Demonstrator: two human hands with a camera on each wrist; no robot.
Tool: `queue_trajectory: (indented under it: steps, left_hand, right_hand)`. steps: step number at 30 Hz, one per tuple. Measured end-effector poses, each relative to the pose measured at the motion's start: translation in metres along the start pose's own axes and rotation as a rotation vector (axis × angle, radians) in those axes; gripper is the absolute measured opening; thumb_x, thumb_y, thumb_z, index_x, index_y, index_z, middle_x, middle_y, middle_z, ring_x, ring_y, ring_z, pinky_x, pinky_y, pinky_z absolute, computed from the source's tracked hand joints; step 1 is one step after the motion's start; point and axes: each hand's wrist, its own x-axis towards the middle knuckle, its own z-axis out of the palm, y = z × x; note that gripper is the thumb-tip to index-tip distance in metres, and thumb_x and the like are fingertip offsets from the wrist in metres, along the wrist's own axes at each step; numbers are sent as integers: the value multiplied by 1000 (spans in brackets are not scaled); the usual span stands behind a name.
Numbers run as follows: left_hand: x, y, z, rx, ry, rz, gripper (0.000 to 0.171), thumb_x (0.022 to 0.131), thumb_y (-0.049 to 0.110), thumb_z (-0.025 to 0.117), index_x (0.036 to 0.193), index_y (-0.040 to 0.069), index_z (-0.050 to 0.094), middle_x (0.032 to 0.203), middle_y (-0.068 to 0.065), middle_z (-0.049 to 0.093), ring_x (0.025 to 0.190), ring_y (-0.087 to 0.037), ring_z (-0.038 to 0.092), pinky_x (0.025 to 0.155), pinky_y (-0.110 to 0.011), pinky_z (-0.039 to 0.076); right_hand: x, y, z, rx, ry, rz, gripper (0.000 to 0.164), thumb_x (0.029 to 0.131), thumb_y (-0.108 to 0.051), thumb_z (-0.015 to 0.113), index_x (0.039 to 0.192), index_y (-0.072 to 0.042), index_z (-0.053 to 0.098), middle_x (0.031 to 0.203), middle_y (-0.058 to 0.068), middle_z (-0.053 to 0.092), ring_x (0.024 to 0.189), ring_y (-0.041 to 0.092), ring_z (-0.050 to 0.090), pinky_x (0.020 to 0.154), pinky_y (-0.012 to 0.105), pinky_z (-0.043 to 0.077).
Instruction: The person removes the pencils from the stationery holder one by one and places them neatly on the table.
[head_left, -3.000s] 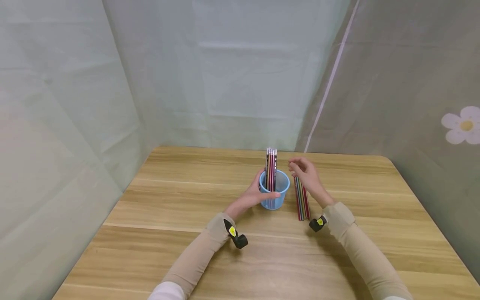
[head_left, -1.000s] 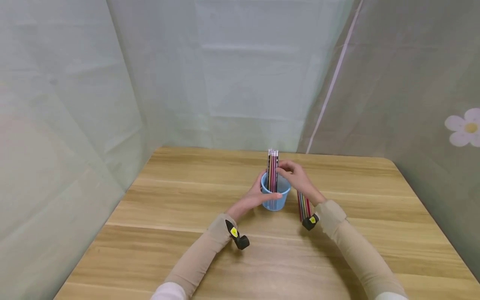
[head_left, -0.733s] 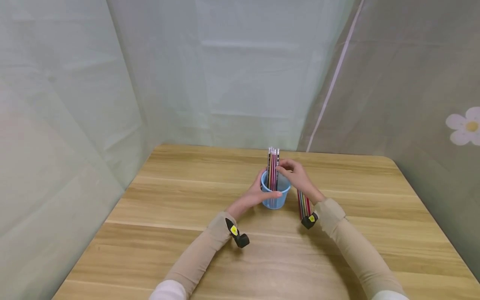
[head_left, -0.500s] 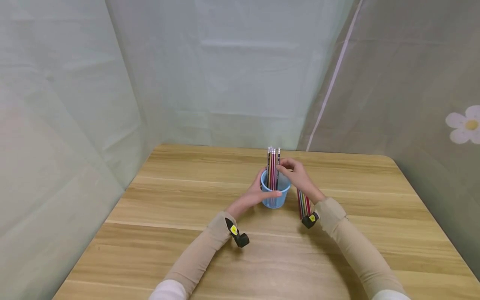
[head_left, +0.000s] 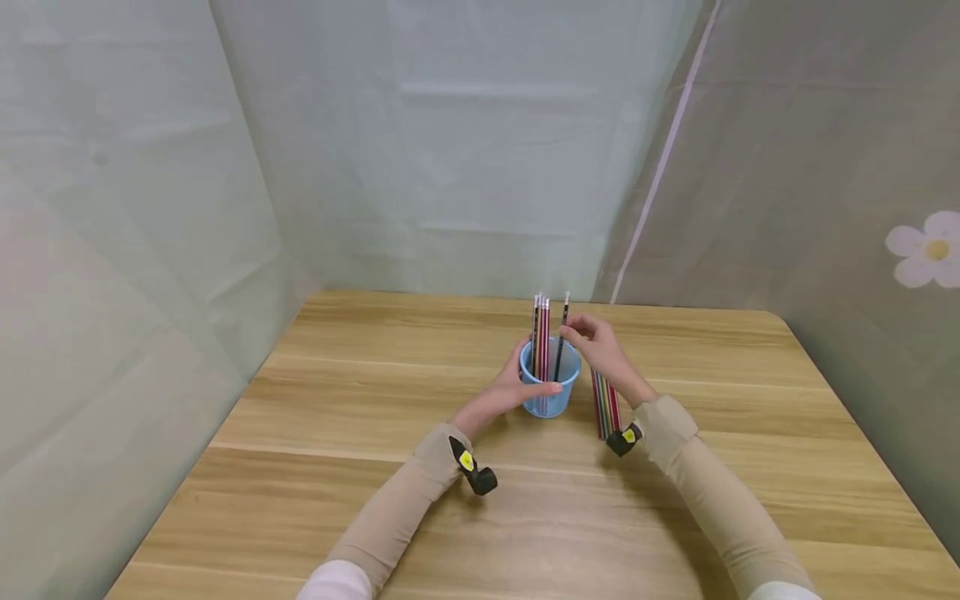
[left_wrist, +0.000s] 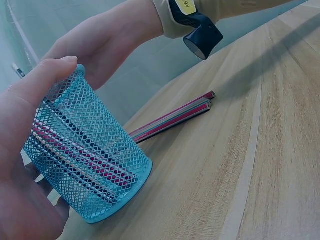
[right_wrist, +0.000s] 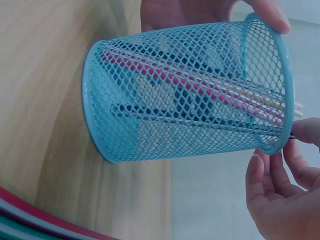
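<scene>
A light-blue mesh pencil cup (head_left: 551,403) stands on the table, its mesh clear in the left wrist view. My left hand (head_left: 504,395) grips it from the left, thumb over the near rim. Several eraser-tipped pencils (head_left: 542,327) lean inside on the left. With thumb and fingers my right hand (head_left: 607,353) pinches a dark pencil (head_left: 560,350) near the right rim. That pencil's lower end is inside the cup, apart from the others, as the right wrist view shows through the mesh (right_wrist: 190,95). Right of the cup lie several coloured pencils (head_left: 606,408), partly under the right wrist.
The wooden table (head_left: 337,400) extends around the cup on all sides. Fabric curtains (head_left: 487,167) hang behind it and at both sides. A black wrist camera (head_left: 624,439) hangs over the near ends of the lying pencils.
My right hand has come from above the lying pencils to the cup and pinched a dark pencil. It has shifted that pencil rightward, away from the bunch. The left hand keeps its hold.
</scene>
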Motion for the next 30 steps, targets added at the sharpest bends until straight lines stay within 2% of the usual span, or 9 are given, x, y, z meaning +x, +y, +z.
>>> queue_trajectory:
  steps: [5, 8, 12, 16, 18, 22, 25, 30]
  left_hand:
    - [0, 0, 1, 3, 2, -19, 103, 77, 35, 79, 154, 27, 10, 157, -7, 26, 144, -28, 28, 118, -55, 22]
    - [-2, 5, 0, 4, -10, -30, 103, 80, 29, 77, 155, 25, 7, 159, -9, 23, 145, -30, 25, 118, -56, 20]
    - [-2, 5, 0, 5, -10, -24, 104, 79, 30, 78, 155, 24, 7, 158, -9, 24, 145, -30, 26, 118, -55, 21]
    - [0, 0, 0, 9, 5, -25, 105, 77, 37, 79, 154, 26, 10, 157, -7, 27, 144, -28, 27, 118, -54, 22]
    - [-1, 1, 0, 14, 9, -33, 105, 77, 37, 80, 154, 26, 10, 157, -7, 27, 144, -28, 27, 118, -54, 22]
    - [-1, 2, 0, 15, 14, -50, 105, 76, 37, 80, 154, 26, 10, 157, -7, 26, 144, -29, 27, 118, -54, 22]
    - [-2, 2, 0, -2, 7, -48, 104, 77, 35, 79, 154, 26, 10, 156, -7, 28, 143, -29, 28, 118, -53, 22]
    - [-1, 3, -1, -31, -7, -25, 104, 77, 32, 80, 154, 26, 11, 153, -7, 32, 140, -27, 32, 118, -51, 23]
  right_hand:
    - [4, 9, -2, 72, 31, 9, 25, 98, -15, 55, 110, 8, 57, 104, 17, 62, 90, 7, 58, 79, 18, 54]
    - [7, 16, -1, 126, 52, 23, 29, 98, -17, 55, 113, 8, 55, 107, 19, 61, 87, 2, 58, 80, 15, 54]
    - [8, 14, -1, 165, 64, 36, 32, 99, -18, 54, 116, 10, 53, 113, 25, 58, 89, 2, 59, 84, 17, 54]
    - [5, 2, -5, 195, 61, 47, 30, 99, -16, 52, 115, 10, 52, 113, 26, 57, 90, 6, 59, 91, 30, 56]
    - [2, -6, -6, 203, 64, 45, 29, 99, -14, 52, 114, 12, 52, 112, 27, 57, 89, 7, 60, 91, 33, 56]
    - [-2, -16, -7, 219, 86, 24, 28, 99, -9, 50, 114, 15, 50, 113, 31, 56, 88, 8, 61, 86, 25, 57]
    - [-2, -14, -8, 251, 106, -5, 26, 99, -7, 50, 111, 15, 49, 106, 23, 61, 88, 11, 62, 82, 22, 57]
    - [5, 1, -9, 314, 138, -37, 14, 99, -9, 51, 103, 5, 51, 90, -5, 64, 87, 13, 65, 81, 25, 58]
